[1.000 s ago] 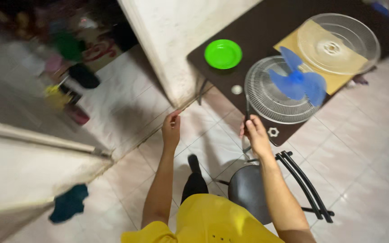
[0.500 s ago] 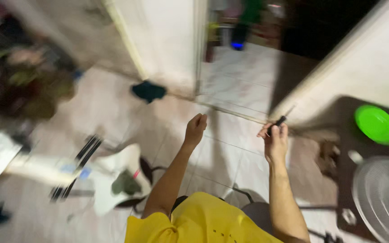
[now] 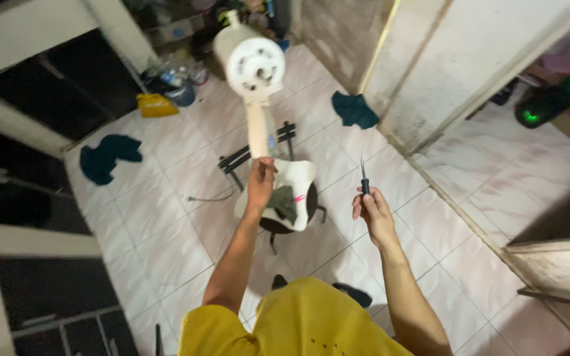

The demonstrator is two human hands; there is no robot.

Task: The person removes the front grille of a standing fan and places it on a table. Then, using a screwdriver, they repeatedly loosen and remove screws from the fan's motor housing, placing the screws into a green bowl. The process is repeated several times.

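Below, the tiled floor (image 3: 166,217) fills most of the view, pale and glossy, with a white door frame (image 3: 430,86) running diagonally at the upper right. On the floor stands a white fan body (image 3: 253,62): its round motor head faces the camera with the blade and grilles off, its cream stem (image 3: 257,132) drops to a white base (image 3: 298,179), and that base rests on a small dark stool (image 3: 284,224) with a black slatted back. A greenish cloth (image 3: 285,201) lies on the base.

The person's yellow shirt (image 3: 298,323) takes up the bottom middle of the frame, and both bare arms reach forward from it.

Dark teal rags lie about the floor: one (image 3: 105,157) at the left, another (image 3: 354,109) near the door frame. A yellow bag (image 3: 155,105) sits by a heap of clutter at the upper left, well apart from the fan.

The left hand (image 3: 260,181) is at the foot of the stem, just above the base, its fingers curled in; whether it truly clasps the stem or only touches it cannot be told. The right hand (image 3: 372,211) is held clear of the fan, to its right, fingers closed around the black handle of a screwdriver (image 3: 363,177), whose thin shaft points up and away from the person.
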